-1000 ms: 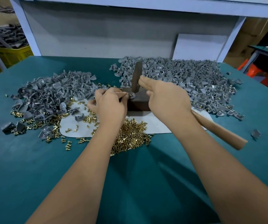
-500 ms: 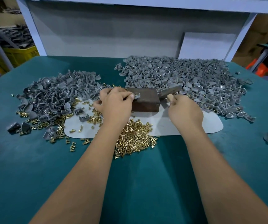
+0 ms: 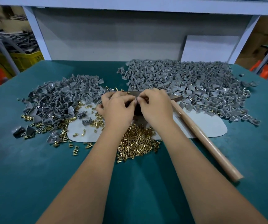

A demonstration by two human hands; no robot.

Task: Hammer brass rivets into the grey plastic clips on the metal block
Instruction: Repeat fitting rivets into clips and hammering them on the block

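Pinched something tiny, unidentifiable, between left hand (image 3: 116,107) and right hand (image 3: 155,107) fingertips over dark metal block (image 3: 137,110); wooden-handled hammer (image 3: 202,136) lay released alongside.

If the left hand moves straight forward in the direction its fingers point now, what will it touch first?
The left hand points up and right, so it would probably first meet the fingertips of the right hand, already almost touching over the metal block. Depth is unclear.

teal table (image 3: 33,175) | pale mat (image 3: 210,126) — lies on table | yellow crate (image 3: 28,59) — far left
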